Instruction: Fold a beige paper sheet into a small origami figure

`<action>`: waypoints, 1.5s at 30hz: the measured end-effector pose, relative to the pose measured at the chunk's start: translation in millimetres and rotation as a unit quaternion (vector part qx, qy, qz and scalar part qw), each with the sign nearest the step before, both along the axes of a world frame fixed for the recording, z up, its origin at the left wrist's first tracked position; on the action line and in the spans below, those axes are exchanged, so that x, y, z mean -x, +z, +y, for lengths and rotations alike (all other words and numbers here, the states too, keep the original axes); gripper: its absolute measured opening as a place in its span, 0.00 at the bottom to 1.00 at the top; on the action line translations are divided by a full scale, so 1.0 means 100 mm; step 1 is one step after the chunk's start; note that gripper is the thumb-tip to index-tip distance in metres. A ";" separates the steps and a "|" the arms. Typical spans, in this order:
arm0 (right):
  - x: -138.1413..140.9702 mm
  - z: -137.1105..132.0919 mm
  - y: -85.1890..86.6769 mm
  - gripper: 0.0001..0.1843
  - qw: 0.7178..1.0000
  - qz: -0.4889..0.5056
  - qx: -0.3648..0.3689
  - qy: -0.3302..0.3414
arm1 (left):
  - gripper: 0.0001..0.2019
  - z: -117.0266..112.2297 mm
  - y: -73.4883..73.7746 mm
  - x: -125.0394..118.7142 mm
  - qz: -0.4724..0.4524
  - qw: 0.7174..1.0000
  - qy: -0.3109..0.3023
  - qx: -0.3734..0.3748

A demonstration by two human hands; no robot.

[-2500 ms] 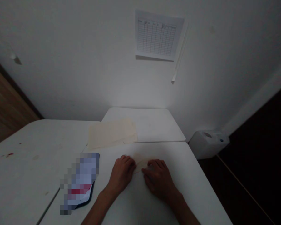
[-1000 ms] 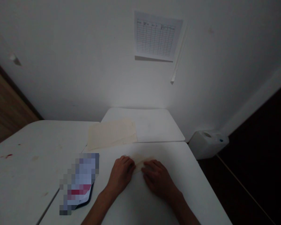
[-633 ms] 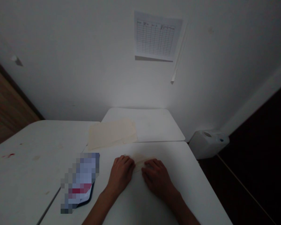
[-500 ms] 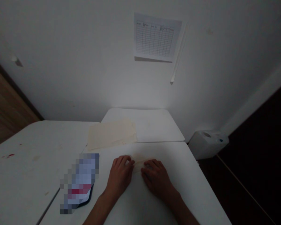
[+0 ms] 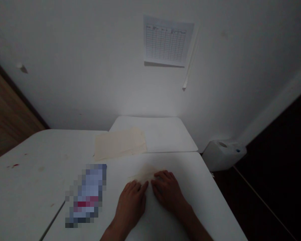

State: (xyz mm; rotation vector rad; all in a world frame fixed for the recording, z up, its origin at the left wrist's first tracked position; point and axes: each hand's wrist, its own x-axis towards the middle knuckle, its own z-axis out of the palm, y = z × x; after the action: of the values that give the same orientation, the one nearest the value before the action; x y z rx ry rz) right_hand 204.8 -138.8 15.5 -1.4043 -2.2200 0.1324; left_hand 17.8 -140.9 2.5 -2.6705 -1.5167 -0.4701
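A thin, pale, see-through sheet [image 5: 142, 176] lies on the white table under my fingertips. It looks like a strip of wrapper or thin paper; dim light hides its exact kind. My left hand [image 5: 133, 202] rests palm down at its near left edge, fingers lying forward and thumb stretched toward the middle. Bent fingers of my right hand [image 5: 167, 189] hold the sheet's right end against the tabletop, the thumb close below the index finger. A larger cream sheet [image 5: 120, 144] lies flat beyond my left hand.
To the left lies a blurred-out phone-like object [image 5: 90, 190]. White tables [image 5: 27, 194] meet at a seam there. A printed chart [image 5: 165, 43] hangs on the wall ahead. On the floor at right stands a white plastic canister [image 5: 215, 155].
My left hand has moved down and slightly right, its pinch loosened into fingers lying on the sheet. The sheet now shows more at its left end. My right hand has stayed put.
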 end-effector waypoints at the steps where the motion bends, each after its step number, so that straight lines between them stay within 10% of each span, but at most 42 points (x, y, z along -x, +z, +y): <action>1: 0.00 0.00 0.00 0.08 1.000 0.000 -0.001 0.001 | 0.21 -0.02 0.00 0.01 0.003 1.000 0.013 0.003; 28: 0.02 0.00 -0.03 0.07 1.000 0.002 -0.021 -0.010 | 0.16 -0.33 -0.04 0.42 0.056 0.979 0.151 -0.127; 37: 0.04 -0.01 -0.03 0.07 1.000 -0.002 -0.014 -0.017 | 0.28 -0.12 -0.06 0.09 0.062 0.988 -0.052 -0.128; 45: 0.04 -0.05 0.02 0.09 1.000 0.002 0.003 -0.020 | 0.30 -0.03 -0.13 0.00 0.030 0.996 -0.053 -0.068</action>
State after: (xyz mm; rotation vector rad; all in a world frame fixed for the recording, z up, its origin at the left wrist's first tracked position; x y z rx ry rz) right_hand 201.0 -143.7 17.5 -1.4500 -2.1875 0.1269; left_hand 17.9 -144.2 -10.5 -2.6430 -1.2831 -0.4761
